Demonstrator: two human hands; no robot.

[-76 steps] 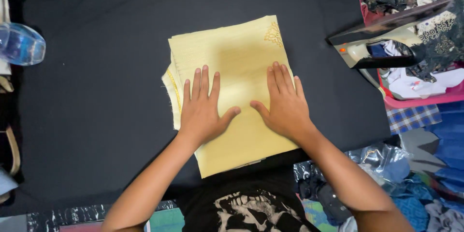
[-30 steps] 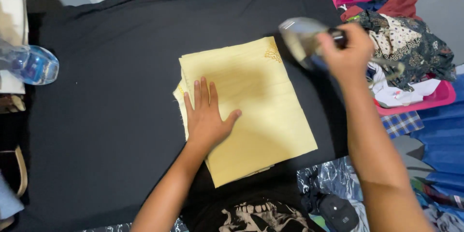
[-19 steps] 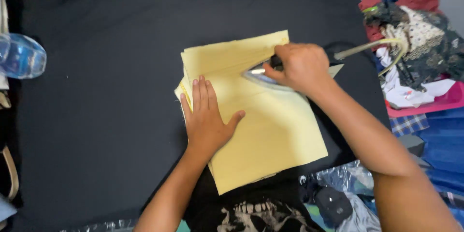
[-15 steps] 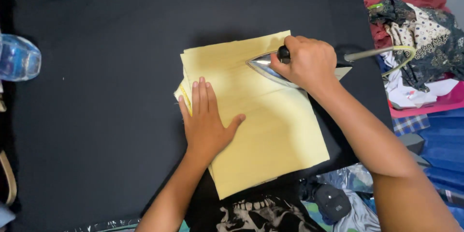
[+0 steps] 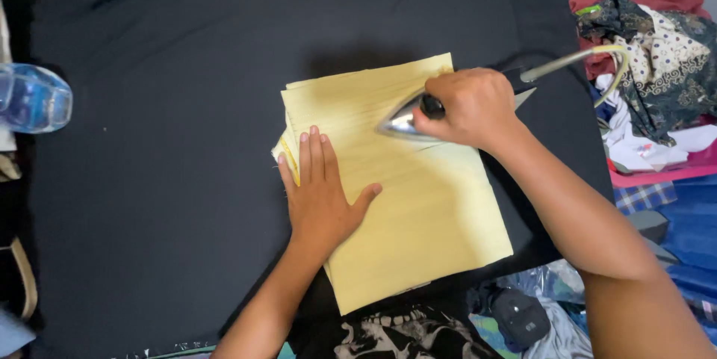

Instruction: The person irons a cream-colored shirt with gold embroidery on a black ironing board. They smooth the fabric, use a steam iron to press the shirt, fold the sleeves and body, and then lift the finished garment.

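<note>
While the left hand, fingers flat together, pins the folded pale-yellow cloth steady, the right hand stays out of the heat, fingers clamped on the silver metal iron.

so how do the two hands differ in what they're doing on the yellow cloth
The left hand lies flat, fingers spread, palm pressed on the folded yellow cloth near its left edge; the right hand is curled in a fist around the handle of the iron. The left hand touches the cloth directly, while the right hand meets it only through the iron. The left hand sits nearer the person, the right hand farther up. Both are bare and over the same cloth.
</note>
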